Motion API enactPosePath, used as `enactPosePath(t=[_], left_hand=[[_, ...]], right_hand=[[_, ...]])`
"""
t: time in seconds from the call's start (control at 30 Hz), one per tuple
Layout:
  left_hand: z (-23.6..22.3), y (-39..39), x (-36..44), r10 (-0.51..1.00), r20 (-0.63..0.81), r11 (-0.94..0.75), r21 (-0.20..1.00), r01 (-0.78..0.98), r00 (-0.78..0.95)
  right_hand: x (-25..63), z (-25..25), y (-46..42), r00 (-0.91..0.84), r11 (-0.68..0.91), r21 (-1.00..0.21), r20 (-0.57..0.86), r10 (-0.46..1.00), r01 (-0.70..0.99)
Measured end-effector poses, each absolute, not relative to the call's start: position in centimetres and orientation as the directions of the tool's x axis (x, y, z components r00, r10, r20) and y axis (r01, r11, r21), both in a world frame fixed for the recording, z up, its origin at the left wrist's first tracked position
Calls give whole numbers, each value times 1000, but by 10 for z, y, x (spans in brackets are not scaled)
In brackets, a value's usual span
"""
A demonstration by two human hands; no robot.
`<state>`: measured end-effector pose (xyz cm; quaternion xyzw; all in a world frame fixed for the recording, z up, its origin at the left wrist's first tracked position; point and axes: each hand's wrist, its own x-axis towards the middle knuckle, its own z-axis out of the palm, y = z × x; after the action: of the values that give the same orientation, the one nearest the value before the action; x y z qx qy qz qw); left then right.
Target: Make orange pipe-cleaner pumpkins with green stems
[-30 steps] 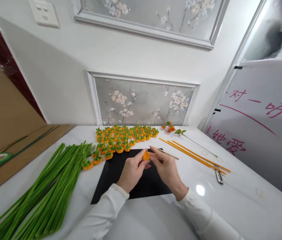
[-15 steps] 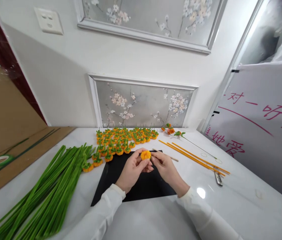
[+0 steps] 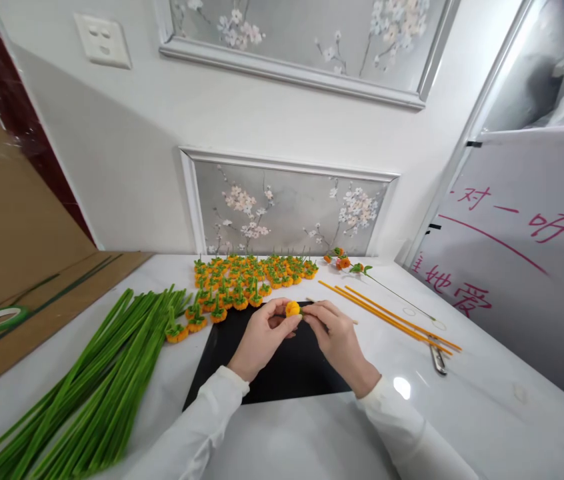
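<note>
I am pinching the orange flower (image 3: 293, 309) in the left hand (image 3: 262, 337) and its green stem (image 3: 303, 311) in the right hand (image 3: 336, 335), above the black mat (image 3: 295, 377).

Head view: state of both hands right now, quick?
Left hand: closed, holding the small orange flower.
Right hand: closed, pinching at the flower's green end.

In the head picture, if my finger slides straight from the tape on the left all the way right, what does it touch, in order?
Tape → green stems → orange flowers → left hand → held flower → right hand → orange sticks → white sheet.
</note>
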<state>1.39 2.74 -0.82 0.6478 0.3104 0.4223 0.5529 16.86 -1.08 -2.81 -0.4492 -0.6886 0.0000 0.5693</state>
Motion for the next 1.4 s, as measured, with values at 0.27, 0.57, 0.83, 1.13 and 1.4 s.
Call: enactPosePath(t=[0.27, 0.57, 0.83, 1.13, 1.4], left_hand=[[-14, 28, 15, 848, 354, -350, 933, -84, 394], [-11, 29, 10, 797, 497, -533, 846, 11, 343], [-8, 25, 10, 730, 545, -617, 785, 55, 412], [-13, 26, 10, 704, 556, -648, 758, 76, 442], [-12, 29, 7, 754, 527, -609, 785, 116, 393]], right_hand=[[166, -34, -11, 36, 514, -689, 614, 788, 510], [169, -25, -15, 100, 579, -788, 607, 789, 209], [171, -24, -15, 46, 641, -671, 704, 709, 374], [169, -29, -11, 89, 609, -709, 674, 733, 357], [169, -30, -11, 115, 589, -752, 640, 760, 296]])
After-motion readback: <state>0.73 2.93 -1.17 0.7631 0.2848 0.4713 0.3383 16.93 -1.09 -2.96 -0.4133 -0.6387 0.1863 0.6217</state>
